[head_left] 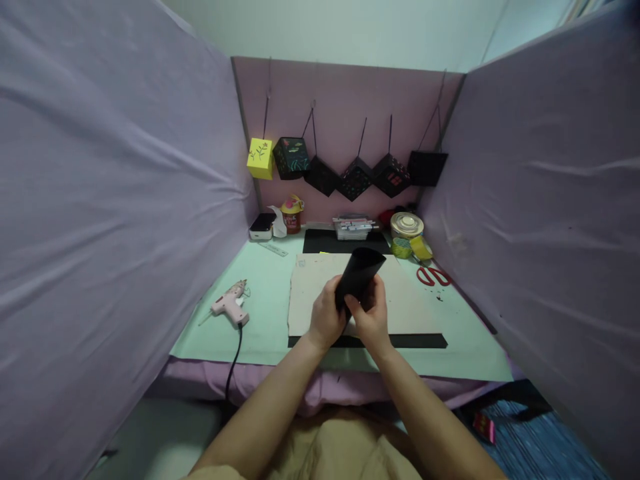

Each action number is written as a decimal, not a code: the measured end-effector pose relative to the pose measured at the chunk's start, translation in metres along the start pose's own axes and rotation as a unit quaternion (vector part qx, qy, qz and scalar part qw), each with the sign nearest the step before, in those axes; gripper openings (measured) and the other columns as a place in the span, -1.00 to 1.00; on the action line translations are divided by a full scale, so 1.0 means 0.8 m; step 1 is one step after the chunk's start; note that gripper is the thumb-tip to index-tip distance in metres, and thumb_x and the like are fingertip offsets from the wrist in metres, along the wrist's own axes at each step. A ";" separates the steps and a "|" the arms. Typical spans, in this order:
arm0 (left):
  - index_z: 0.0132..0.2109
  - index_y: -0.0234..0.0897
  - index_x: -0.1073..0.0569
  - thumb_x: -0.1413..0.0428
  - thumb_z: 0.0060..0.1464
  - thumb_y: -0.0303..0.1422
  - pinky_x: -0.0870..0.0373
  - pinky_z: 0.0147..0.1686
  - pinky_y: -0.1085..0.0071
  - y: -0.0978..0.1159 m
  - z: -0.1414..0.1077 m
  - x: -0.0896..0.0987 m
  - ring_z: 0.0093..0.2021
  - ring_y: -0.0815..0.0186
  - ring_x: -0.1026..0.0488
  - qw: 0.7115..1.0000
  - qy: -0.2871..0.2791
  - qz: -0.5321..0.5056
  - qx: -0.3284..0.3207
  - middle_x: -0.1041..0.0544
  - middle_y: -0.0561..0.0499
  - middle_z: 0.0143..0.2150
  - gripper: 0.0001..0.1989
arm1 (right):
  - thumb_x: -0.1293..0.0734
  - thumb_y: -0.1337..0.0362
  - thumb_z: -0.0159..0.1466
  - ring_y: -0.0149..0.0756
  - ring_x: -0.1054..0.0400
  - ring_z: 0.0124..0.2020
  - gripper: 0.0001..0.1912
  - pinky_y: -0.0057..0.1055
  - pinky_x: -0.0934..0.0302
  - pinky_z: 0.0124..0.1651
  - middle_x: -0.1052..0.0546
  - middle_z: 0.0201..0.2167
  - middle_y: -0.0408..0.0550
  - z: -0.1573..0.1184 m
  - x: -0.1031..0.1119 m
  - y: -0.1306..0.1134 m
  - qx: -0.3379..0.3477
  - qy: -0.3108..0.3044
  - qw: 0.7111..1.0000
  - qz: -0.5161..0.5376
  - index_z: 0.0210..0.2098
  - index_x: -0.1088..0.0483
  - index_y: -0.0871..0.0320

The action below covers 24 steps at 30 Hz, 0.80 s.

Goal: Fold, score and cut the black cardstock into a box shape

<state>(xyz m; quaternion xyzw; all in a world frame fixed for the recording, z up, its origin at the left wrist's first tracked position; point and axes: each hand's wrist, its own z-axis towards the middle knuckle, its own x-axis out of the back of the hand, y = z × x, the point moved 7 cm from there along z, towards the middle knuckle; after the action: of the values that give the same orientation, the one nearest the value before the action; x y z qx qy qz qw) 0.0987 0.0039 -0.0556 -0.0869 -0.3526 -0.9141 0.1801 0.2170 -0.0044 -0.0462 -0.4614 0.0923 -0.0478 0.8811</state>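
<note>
Both hands hold a piece of black paper (359, 273), bent into a tube-like roll and tilted up to the right. My left hand (326, 315) wraps round its left side. On the lower right side, my right hand (371, 313) grips the roll, with the thumb in front and the fingers partly hidden behind. Beneath them lies a pale board (410, 300), with a black sheet (420, 341) showing along its near edge.
A pink glue gun (231, 305) with a cord lies at the left. Red-handled scissors (433, 277), tape rolls (401, 248) and a round tin (407, 225) are at the right. A pen box (353, 228) stands behind; several cubes (293, 158) hang above.
</note>
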 end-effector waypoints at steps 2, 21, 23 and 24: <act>0.31 -0.20 -0.10 0.02 0.16 -0.47 -0.24 0.20 0.12 0.011 0.000 -0.004 0.24 0.12 -0.30 0.999 -0.048 -0.017 -0.021 -0.33 -0.18 0.25 -0.42 | -0.37 0.14 0.20 -0.11 -0.29 0.14 -0.37 -0.05 -0.18 0.21 -0.38 0.11 0.10 0.004 0.008 -0.001 -0.009 0.014 1.000 0.005 0.20 -0.12 0.08; 0.40 -0.17 0.20 0.01 0.19 -0.48 -0.31 0.13 -0.01 0.009 -0.030 -0.031 0.28 0.00 -0.23 0.989 -0.134 -0.026 -0.054 -0.19 -0.32 0.29 -0.26 | -0.47 0.14 0.09 -0.05 -0.20 0.22 -0.12 -0.04 -0.13 0.25 -0.27 0.20 0.14 0.002 0.013 -0.002 -0.025 -0.076 0.997 -0.003 0.26 0.04 0.05; 0.37 -0.17 0.10 -0.03 0.15 -0.49 -0.31 0.13 0.02 0.016 -0.030 -0.030 0.26 0.02 -0.25 0.988 -0.126 -0.039 -0.076 -0.24 -0.28 0.26 -0.28 | -0.43 0.14 0.14 -0.06 -0.22 0.20 -0.22 -0.02 -0.12 0.25 -0.29 0.18 0.15 0.001 0.015 -0.005 -0.023 -0.056 0.998 -0.018 0.24 0.00 0.07; 0.36 -0.17 0.07 -0.06 0.12 -0.48 -0.30 0.13 0.02 0.017 -0.030 -0.027 0.25 0.02 -0.26 0.989 -0.120 -0.051 -0.070 -0.25 -0.27 0.25 -0.27 | -0.41 0.15 0.15 -0.06 -0.24 0.18 -0.26 -0.02 -0.15 0.23 -0.32 0.15 0.15 0.000 0.016 -0.006 -0.022 -0.051 0.998 -0.022 0.23 -0.03 0.08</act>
<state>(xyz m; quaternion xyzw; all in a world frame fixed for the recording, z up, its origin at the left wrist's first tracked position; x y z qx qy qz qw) 0.1235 -0.0158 -0.0714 -0.1904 -0.3108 -0.9275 0.0828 0.2295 -0.0093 -0.0436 -0.4848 0.0376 -0.0417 0.8728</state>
